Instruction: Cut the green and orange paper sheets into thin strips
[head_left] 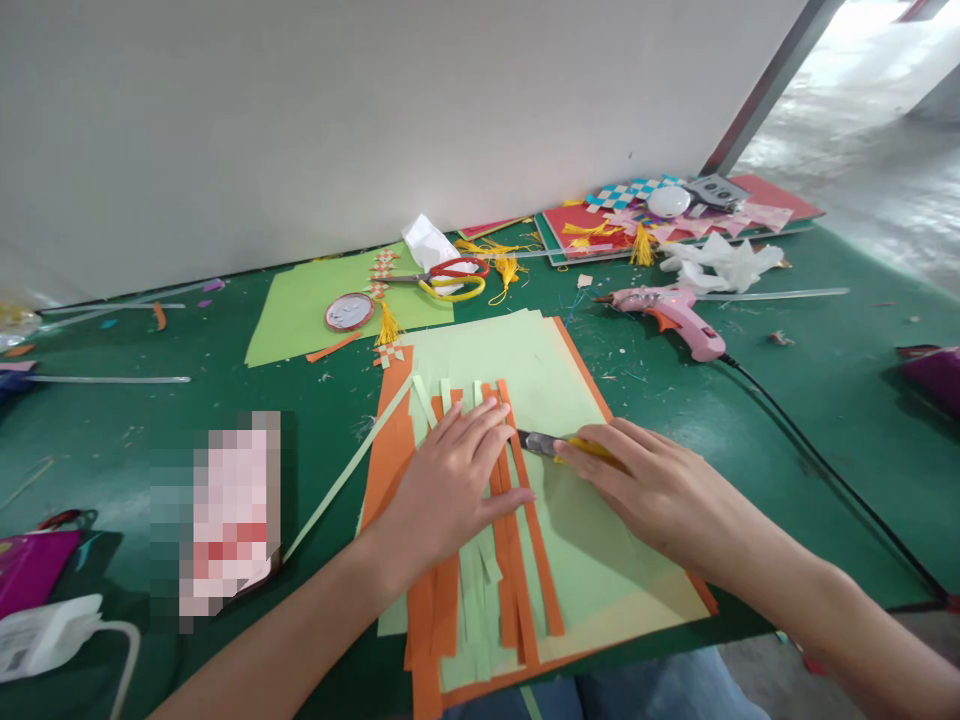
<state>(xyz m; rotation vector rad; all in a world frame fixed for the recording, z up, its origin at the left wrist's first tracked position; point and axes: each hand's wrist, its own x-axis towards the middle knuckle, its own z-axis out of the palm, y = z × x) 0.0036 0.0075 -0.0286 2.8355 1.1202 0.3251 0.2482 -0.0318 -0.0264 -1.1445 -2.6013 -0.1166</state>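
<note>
My left hand (457, 480) lies spread over orange strips (540, 560) and pale green strips (472, 610), its fingertips near their upper ends. These rest on a stack of light green sheets (600, 550), with orange paper (386, 430) showing at its edges. From the right, my right hand (645, 480) grips a yellow utility knife (589, 450). The knife's blade end points left and meets the rightmost orange strip, close to my left fingertips. The very tip of the blade is hard to make out.
Behind the stack are scissors (454, 280), a round tin (349, 312) and yellow tassels (508, 270). A pink glue gun (675, 315) trails a black cord at right. A blurred-out object (232, 510) and a white charger (49, 635) lie at left.
</note>
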